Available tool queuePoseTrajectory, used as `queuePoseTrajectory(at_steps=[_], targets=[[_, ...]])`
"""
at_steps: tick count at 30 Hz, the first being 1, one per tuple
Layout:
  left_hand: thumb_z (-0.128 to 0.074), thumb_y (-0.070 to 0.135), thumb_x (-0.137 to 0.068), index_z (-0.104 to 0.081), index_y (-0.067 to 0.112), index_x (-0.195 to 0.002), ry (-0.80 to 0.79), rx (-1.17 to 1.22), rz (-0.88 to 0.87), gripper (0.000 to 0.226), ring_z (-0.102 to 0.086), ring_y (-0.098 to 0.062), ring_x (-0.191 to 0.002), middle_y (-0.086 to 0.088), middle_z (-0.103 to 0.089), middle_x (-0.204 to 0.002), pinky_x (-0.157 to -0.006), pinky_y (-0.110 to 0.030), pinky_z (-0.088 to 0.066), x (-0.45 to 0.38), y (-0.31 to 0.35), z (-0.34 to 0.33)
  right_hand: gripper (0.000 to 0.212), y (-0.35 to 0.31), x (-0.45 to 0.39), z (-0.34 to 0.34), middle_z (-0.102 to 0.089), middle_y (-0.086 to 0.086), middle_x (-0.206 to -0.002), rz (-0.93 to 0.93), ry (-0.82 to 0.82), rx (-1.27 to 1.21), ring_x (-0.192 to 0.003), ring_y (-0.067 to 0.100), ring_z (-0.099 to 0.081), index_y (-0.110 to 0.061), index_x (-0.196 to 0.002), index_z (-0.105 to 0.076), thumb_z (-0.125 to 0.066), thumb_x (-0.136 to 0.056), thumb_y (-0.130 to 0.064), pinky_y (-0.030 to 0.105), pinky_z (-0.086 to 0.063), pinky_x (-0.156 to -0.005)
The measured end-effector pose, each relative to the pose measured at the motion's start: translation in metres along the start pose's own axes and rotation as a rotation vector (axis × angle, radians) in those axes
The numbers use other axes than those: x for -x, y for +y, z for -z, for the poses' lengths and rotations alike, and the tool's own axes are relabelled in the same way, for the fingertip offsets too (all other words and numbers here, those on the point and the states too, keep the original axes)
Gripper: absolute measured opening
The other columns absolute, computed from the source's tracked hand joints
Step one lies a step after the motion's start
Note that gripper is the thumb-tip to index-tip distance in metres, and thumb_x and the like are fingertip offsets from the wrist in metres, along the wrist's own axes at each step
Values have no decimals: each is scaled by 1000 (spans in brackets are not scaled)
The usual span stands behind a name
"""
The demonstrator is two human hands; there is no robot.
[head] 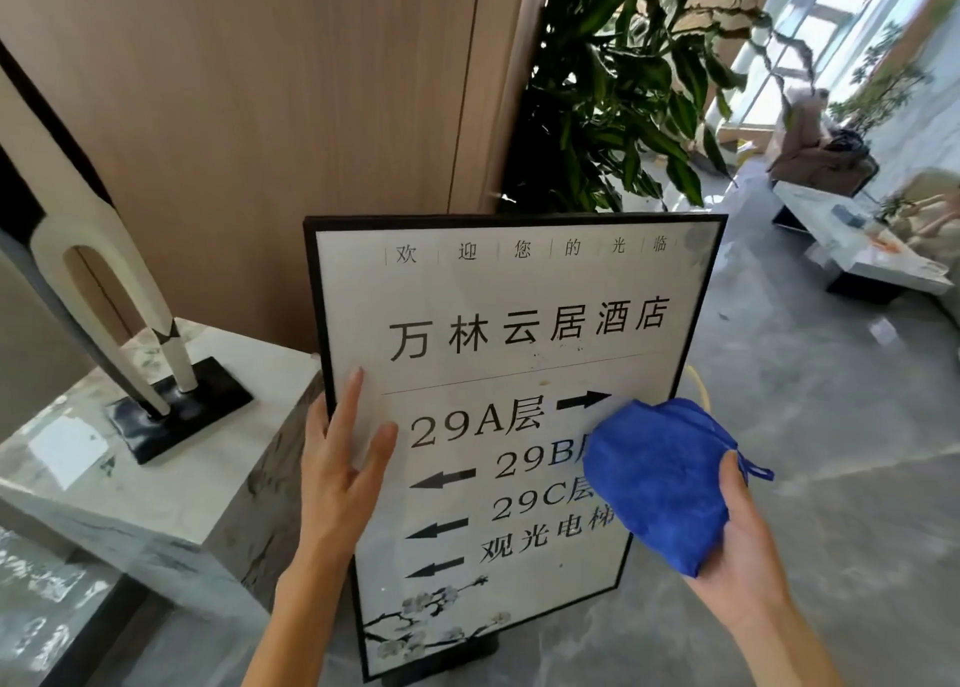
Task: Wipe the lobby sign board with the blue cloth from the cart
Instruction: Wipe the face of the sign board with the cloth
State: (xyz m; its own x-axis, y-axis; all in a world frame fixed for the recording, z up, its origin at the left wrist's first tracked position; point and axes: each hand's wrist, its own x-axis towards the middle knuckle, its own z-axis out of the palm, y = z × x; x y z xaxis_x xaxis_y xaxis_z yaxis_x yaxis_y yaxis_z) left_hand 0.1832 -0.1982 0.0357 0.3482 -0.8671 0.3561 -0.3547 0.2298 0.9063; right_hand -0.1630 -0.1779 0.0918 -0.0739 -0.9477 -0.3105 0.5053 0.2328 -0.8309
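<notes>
The lobby sign board (519, 323) stands upright on the floor, white with a black frame, printed characters and arrows. My left hand (340, 465) grips its left edge, thumb and fingers spread on the face. My right hand (743, 546) holds a bunched blue cloth (660, 484) against the right side of the board, covering part of the floor listings. A few small brownish specks show near the board's middle line.
A marble plinth (171, 489) carrying a tall white sculpture (98, 271) on a black base stands left of the board. A leafy plant (634, 78) rises behind it. Low tables (852, 250) and an armchair (815, 151) are at the far right on grey floor.
</notes>
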Motion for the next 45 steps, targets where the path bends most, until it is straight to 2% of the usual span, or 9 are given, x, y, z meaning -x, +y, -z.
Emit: queuePoseTrajectory(at_steps=[4, 7, 10, 14, 20, 26, 34, 40, 45], targets=[[-53, 58, -89, -28, 64, -141, -49, 28, -32, 58, -42, 25, -119, 49, -43, -132, -97, -7, -41, -3, -11, 2, 55, -11, -4, 3, -64, 2, -140, 50, 10, 85, -127, 18, -62, -29, -128, -69, -38, -97, -62, 35, -60, -91], [-55, 57, -90, -32, 66, -138, -12, 32, -46, 54, -56, 17, -74, 16, -65, -101, -67, 2, -43, 2, -12, 2, 52, -19, -9, 6, -63, -2, -141, 124, 53, 148, -128, 14, -61, -33, -127, -69, -38, -97, -63, 34, -56, -97], [-54, 50, -90, -35, 70, -134, 35, -43, -99, 52, -36, -1, -45, 7, -46, -62, -45, -6, -30, 7, -16, 0, 52, -24, -16, 8, -65, -6, -138, 200, 122, 163, -128, 11, -61, -33, -129, -67, -41, -97, -65, 28, -56, -95], [-53, 49, -90, -36, 67, -135, 51, -59, -119, 51, -37, -19, -50, -13, -52, -61, -45, -22, -34, 7, -22, -2, 51, -20, -31, -8, -67, -12, -134, 272, 203, 211, -126, 5, -60, -36, -127, -62, -45, -90, -68, 26, -53, -96], [-45, 67, -91, -38, 66, -135, 62, -67, -84, 44, -40, -16, -52, 14, -48, -57, -51, -5, -34, 8, -21, -3, 74, 14, -72, -67, -54, -8, -146, 402, 251, 476, -135, 11, -50, -33, -148, -38, -48, -87, -74, 39, -34, -118], [-45, 74, -87, -39, 70, -131, 91, -83, -8, 44, -47, -14, -53, 19, -57, -67, -62, 2, -38, 8, -14, -5, 57, 25, -112, -77, -39, -13, -153, 920, 382, 590, -142, 3, -38, -26, -151, -31, -45, -100, -48, 31, -32, -119], [-46, 67, -90, -34, 66, -135, 106, -140, -19, 47, -51, -16, -51, 25, -62, -79, -48, -9, -43, 8, -9, -3, 85, 39, -149, -60, -38, -1, -159, 925, 392, 682, -149, 17, -34, -21, -156, -27, -33, -92, -78, 51, -27, -123], [-46, 67, -91, -37, 60, -139, 99, -81, -19, 49, -55, -18, -52, 15, -62, -68, -49, -17, -49, 12, -12, -3, 59, 28, -154, -64, -17, -4, -169, 1175, 358, 997, -158, 20, -8, -36, -160, -11, -27, -105, -53, 53, 0, -127], [-49, 63, -92, -41, 58, -138, 109, -74, -10, 48, -55, -21, -56, 47, -59, -96, -57, -6, -46, 11, -15, -5, 63, 35, -153, -75, -25, 4, -166, 1153, 367, 941, -156, 30, -16, -25, -158, -23, -22, -105, -58, 60, -14, -125]])
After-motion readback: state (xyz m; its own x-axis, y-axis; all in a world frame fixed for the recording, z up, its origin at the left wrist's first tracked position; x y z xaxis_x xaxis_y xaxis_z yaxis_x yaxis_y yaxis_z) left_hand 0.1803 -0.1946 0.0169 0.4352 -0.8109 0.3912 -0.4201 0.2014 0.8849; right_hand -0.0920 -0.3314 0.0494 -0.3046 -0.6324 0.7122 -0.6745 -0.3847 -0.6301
